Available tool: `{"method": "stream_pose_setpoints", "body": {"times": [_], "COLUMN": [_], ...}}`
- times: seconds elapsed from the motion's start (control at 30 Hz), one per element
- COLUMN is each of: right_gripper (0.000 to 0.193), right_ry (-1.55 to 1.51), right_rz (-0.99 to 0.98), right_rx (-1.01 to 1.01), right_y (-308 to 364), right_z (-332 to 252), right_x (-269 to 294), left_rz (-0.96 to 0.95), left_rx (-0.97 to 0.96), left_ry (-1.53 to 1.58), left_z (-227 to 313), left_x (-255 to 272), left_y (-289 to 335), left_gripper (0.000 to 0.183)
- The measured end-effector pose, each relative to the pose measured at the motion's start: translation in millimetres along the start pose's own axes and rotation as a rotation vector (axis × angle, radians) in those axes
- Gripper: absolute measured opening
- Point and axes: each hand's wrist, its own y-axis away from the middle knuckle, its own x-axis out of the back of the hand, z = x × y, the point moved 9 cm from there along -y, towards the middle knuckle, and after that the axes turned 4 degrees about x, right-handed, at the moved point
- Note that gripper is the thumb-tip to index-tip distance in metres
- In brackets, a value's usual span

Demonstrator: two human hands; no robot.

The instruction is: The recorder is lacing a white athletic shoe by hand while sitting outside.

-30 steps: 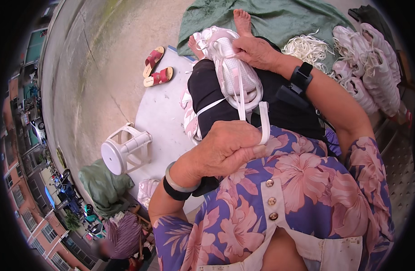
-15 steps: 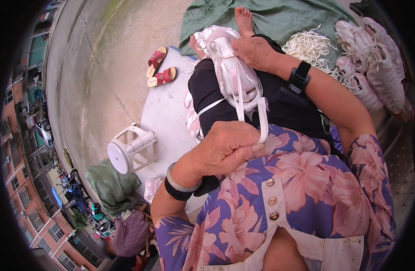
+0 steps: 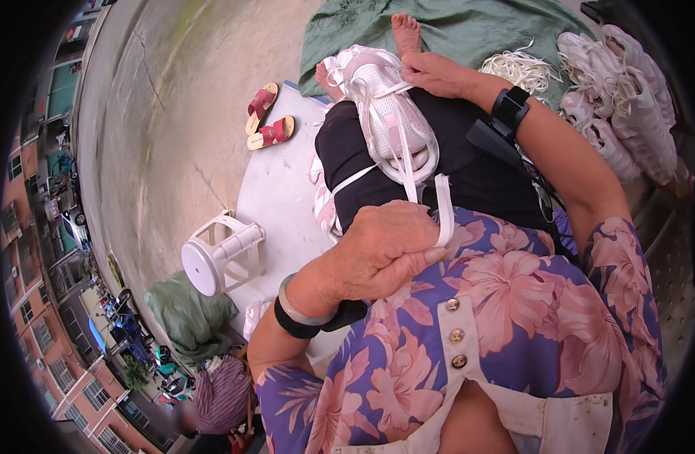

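White sneaker (image 3: 393, 121), mesh-topped with pale pink trim, is laid on the black-clad lap in the upper centre of the frame. Its long axis runs from the upper left down toward the lower right; the end nearer the body appears to be the toe, though that cannot be told for certain. The far end is steadied by the right hand (image 3: 438, 73), whose fingers are curled over the upper edge of the shoe. A flat white lace (image 3: 443, 216) is pinched in the closed left hand (image 3: 385, 253) at centre frame and is drawn taut from the shoe toward the floral blouse.

The shoe is judged light and soft in the upper, stiffer along the sole, so a hold at the sole edge or heel would be firmest. The lace is limp and thin and is best pinched near its end.

A pile of similar white sneakers (image 3: 627, 106) is seen at the upper right, with a bundle of loose laces (image 3: 522, 72) beside it. A pair of red sandals (image 3: 266, 121) lies on the concrete at the upper left, and a white plastic stool (image 3: 219, 253) is tipped on its side at centre left.
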Motion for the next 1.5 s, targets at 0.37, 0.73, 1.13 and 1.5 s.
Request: {"method": "stream_pose_setpoints", "body": {"times": [0.37, 0.73, 1.13, 1.5], "right_gripper": [0.049, 0.059, 0.027, 0.035], "right_ry": [0.208, 0.273, 0.32, 0.825], "right_rz": [-0.075, -0.039, 0.216, -0.435], "right_rx": [-0.242, -0.192, -0.147, 0.388], "right_y": [-50, -58, -45, -50], "right_z": [-6, 5, -47, -111], "right_x": [-3, -9, 23, -51], "left_rz": [0.094, 0.136, 0.006, 0.118], "left_rx": [0.158, 0.201, 0.019, -0.045], "left_ry": [0.156, 0.737, 0.345, 0.355], "left_z": [-10, -21, -4, 8], "left_x": [2, -6, -15, -4], "left_y": [-8, -12, -13, -7], "left_gripper": [0.024, 0.029, 0.022, 0.022]}}
